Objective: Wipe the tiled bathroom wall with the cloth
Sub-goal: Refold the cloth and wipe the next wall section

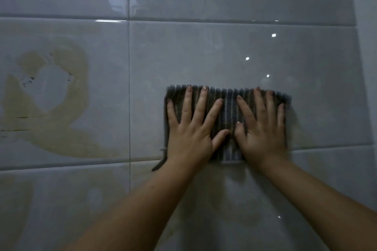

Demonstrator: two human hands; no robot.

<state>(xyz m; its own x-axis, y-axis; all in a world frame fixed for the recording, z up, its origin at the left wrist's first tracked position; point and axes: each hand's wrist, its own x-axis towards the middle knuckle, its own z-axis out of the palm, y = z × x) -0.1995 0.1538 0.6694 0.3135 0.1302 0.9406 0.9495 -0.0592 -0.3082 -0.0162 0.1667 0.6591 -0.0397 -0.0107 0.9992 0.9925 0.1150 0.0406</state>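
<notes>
Wall: glossy pale grey tiles.
Stain: yellowish smear well left of left hand.
Light: dim, glints above right hand.

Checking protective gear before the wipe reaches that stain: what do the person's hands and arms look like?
No gloves: the left hand and right hand are bare. The forearms are bare too, no sleeve in view. No ring, watch or bracelet shows. The nails seem to carry pale polish, though dim light leaves that unsure.
</notes>
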